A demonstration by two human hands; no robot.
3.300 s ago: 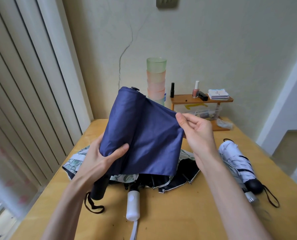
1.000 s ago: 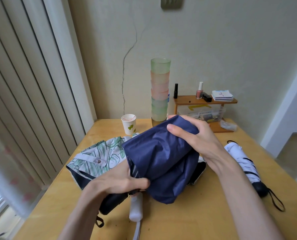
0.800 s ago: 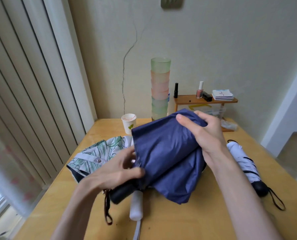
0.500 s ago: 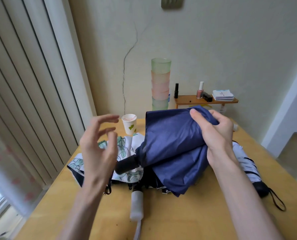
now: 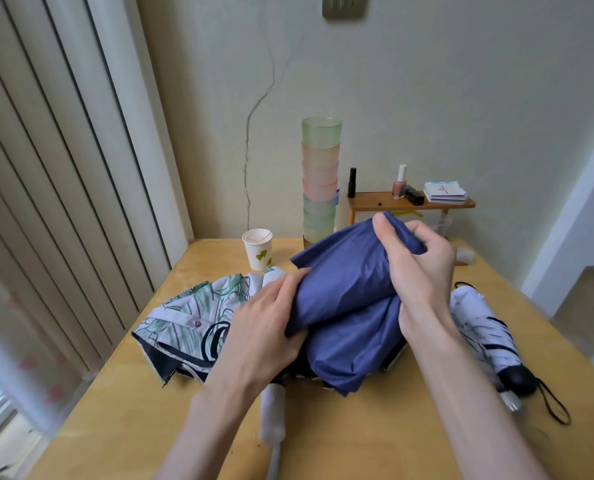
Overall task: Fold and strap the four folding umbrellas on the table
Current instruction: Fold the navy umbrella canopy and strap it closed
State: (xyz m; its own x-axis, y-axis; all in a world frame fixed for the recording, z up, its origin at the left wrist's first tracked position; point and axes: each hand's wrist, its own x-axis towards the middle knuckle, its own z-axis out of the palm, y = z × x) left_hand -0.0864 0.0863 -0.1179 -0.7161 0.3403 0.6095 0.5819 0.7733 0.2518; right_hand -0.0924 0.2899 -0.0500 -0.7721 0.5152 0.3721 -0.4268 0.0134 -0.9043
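Both grips clasped the blue umbrella (image 5: 344, 296): the right grip (image 5: 416, 265) was clenched round its far end, and the left grip (image 5: 264, 334) squeezed its rolled cloth above a leaf-patterned umbrella (image 5: 202, 313). A rolled white umbrella (image 5: 479, 327) lay right of the right grip. Print on the booklets (image 5: 444, 192) beyond was too small to read. The yellow wooden worktop (image 5: 323, 438) met a cracked cream wall (image 5: 427, 98) and vertical blinds (image 5: 46, 168).

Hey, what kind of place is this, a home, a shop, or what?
Most likely a room in a home: a wooden table against a cracked wall, vertical blinds on the left, and a small wooden shelf holding a nail polish bottle.
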